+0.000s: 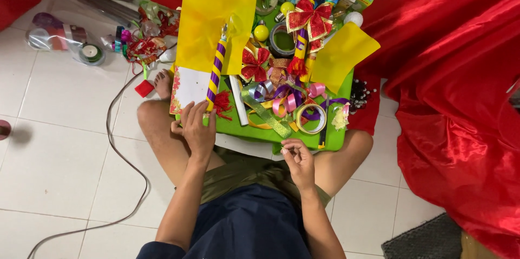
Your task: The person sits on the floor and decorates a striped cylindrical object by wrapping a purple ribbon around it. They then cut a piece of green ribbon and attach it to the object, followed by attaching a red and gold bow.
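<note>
I sit on the floor with a green tray [336, 139] across my knees. My left hand [198, 128] grips the lower end of a stick wound in purple and yellow stripes [216, 72], which lies up over a large yellow sheet [216, 7]. A white card with a floral edge [187, 90] lies under it. My right hand [299, 160] hovers at the tray's near edge, fingers pinched together on something too small to make out. A second striped stick with a red and gold bow [309, 19] lies further up the tray.
Ribbon curls, a tape roll [311, 118], a smaller yellow sheet [342, 53], yellow balls and small boxes crowd the tray. Red cloth [455, 75] drapes the right side and back. Ribbon spools and bags [81, 40] lie at upper left. A cable [111, 140] runs over the white tiles.
</note>
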